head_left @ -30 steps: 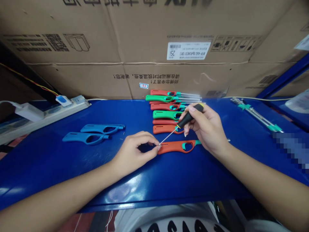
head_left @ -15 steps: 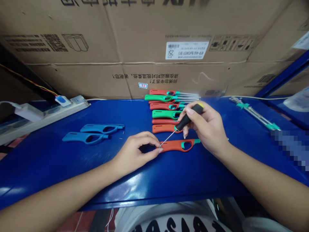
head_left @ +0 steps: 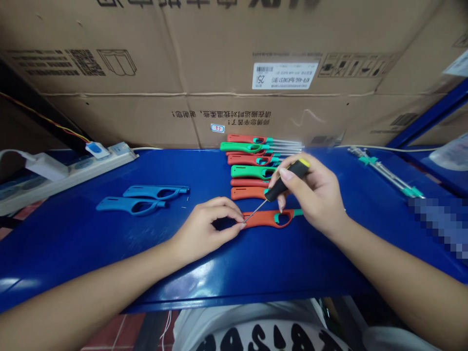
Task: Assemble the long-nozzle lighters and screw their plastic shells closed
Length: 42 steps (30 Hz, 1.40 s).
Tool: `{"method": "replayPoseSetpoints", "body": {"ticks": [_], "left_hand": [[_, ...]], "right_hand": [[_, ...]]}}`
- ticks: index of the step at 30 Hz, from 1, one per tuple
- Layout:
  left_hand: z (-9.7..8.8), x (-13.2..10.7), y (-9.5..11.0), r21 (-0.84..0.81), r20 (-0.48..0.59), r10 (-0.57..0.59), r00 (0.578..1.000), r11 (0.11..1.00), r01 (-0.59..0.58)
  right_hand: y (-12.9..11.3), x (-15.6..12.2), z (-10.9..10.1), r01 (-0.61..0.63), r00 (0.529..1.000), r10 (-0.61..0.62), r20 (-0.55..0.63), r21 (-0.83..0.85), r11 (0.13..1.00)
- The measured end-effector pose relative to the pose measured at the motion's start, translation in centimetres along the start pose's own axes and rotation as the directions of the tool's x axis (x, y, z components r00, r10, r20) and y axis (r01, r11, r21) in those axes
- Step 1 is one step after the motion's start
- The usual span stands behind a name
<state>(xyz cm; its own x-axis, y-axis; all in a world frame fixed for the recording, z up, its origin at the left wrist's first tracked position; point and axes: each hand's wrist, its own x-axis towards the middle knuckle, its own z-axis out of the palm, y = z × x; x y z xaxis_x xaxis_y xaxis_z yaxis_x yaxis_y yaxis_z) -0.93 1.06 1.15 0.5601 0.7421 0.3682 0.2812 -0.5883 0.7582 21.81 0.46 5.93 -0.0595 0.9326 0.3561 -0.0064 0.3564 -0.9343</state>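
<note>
An orange gas lighter [head_left: 263, 219] with a teal trigger lies flat on the blue table, handle end to the left. My left hand [head_left: 204, 229] pinches that handle end between thumb and fingertips. In my right hand [head_left: 315, 190] is a black and yellow screwdriver [head_left: 285, 181], held aslant. Its thin shaft runs down to the left, the tip touching the handle end beside my left fingertips. Whether a screw sits under the tip is too small to tell. Behind lie several red, green and orange lighters [head_left: 250, 172] in a row.
Two blue lighter shells [head_left: 133, 205] lie at left, tiny metal pins [head_left: 184, 207] beside them. A power strip [head_left: 84, 168] runs along the left edge. Metal lighter rods with teal parts [head_left: 383, 170] lie at right. A large cardboard box [head_left: 215, 58] stands behind the blue table [head_left: 219, 273].
The screwdriver's handle has tilted and turned slightly in my right hand, its tip staying at the lighter's handle end. My left hand keeps its place. The view has shifted slightly.
</note>
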Motion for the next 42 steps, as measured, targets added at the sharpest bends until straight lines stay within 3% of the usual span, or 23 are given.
{"method": "replayPoseSetpoints", "body": {"ticks": [5,12,22,29,35,42], "left_hand": [[0.1,0.0,0.0,0.002,0.009,-0.001,1.0,1.0,0.001],[-0.1,0.0,0.1,0.065,-0.019,0.018,1.0,0.998,-0.016],[-0.1,-0.1,-0.2,0.071,-0.031,0.046,0.998,0.997,-0.044],[0.2,-0.2,-0.6,0.03,0.018,0.065,0.998,0.997,-0.066],[0.6,-0.2,-0.8,0.024,0.047,0.07,0.996,0.997,-0.071],[0.7,0.0,-0.8,0.019,0.026,0.073,0.997,0.997,-0.073]], "right_hand": [[-0.2,-0.5,0.3,0.013,0.998,-0.01,0.058,-0.051,0.999],[-0.6,-0.4,0.2,0.041,0.998,-0.043,-0.037,-0.041,0.998],[0.0,-0.1,-0.1,0.069,0.997,-0.07,-0.023,-0.011,0.998],[0.4,-0.3,0.3,0.132,0.986,-0.128,0.108,-0.03,0.991],[0.6,-0.6,0.4,0.281,0.954,-0.272,0.127,-0.058,0.958],[-0.2,-0.8,-0.6,0.304,0.896,-0.249,0.367,-0.101,0.947]]}}
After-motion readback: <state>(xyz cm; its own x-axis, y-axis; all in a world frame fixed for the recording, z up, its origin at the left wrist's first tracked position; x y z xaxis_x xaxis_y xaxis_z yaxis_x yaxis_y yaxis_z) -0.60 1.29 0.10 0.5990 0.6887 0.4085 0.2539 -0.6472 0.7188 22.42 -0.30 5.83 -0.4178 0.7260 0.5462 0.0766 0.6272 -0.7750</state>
